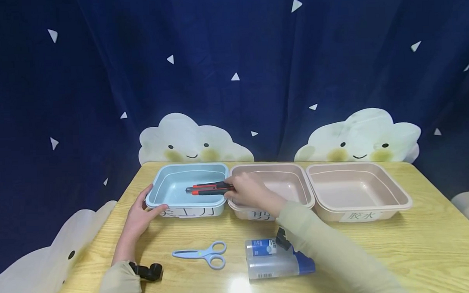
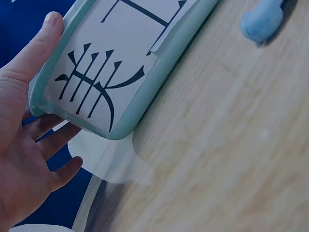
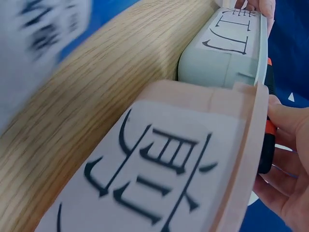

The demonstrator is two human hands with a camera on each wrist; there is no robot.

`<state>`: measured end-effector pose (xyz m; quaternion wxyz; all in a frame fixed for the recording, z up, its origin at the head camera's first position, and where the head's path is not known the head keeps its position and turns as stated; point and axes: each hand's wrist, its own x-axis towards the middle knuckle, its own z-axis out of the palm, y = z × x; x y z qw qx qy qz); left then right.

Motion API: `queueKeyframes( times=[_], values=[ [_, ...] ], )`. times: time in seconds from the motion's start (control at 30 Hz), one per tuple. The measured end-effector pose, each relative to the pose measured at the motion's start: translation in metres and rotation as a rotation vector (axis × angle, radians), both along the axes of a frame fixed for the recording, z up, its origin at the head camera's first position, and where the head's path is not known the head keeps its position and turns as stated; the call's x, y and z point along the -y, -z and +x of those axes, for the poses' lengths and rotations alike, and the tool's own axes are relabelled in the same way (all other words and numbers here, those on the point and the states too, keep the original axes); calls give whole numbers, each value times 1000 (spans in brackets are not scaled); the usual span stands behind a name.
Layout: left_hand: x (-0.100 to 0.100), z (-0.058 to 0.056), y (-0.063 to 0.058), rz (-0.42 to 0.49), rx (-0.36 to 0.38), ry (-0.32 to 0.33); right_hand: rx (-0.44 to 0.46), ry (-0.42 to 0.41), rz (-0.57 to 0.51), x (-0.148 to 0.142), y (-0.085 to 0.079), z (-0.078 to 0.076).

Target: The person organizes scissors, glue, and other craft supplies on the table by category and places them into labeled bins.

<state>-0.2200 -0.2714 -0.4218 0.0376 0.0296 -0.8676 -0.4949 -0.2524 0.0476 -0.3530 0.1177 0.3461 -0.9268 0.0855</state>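
Observation:
Two black-and-red utility knives [image 1: 210, 191] lie side by side in the right hand [image 1: 249, 191], which holds them by their rear ends. Their tips point left over the inside of a light-blue bin [image 1: 174, 206]. In the right wrist view the knives [image 3: 267, 154] are partly hidden behind the bin rims. At the blue bin's left front corner the left hand [image 1: 138, 216] grips the rim. The left wrist view has its thumb [image 2: 41, 46] on the rim and other fingers beneath, beside a label [image 2: 96, 82] with large black characters.
To the right of the blue bin stand two beige bins [image 1: 274, 166] [image 1: 399, 197] with paper labels. Light-blue scissors [image 1: 199, 253] lie on the wooden table [image 1: 177, 286] in front. Beside them are two clear glue bottles [image 1: 271, 266], partly behind the right sleeve. A dark-blue curtain [image 1: 215, 35] hangs behind.

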Motion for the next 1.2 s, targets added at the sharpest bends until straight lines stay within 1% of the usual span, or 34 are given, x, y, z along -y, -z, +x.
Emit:
queueKeyframes(
  times=[0.17, 0.37, 0.57, 0.77, 1.03, 1.2],
  values=[
    [-1, 0, -2, 7, 17, -3, 3, 21, 29, 14, -2, -1],
    [-1, 0, -3, 10, 27, -5, -5, 22, 56, 28, -2, -4],
    [-2, 0, -1, 26, 8, -3, 48, 57, 70, 42, 3, -10],
    [-2, 0, -1, 19, 6, -19, 55, 80, 44, 52, 6, -16],
    [-2, 2, -1, 14, 20, -21, 71, 92, 99, 67, 12, -24],
    [-2, 2, -1, 20, 19, -19, 75, 118, 118, 71, 16, -29]
  ],
)
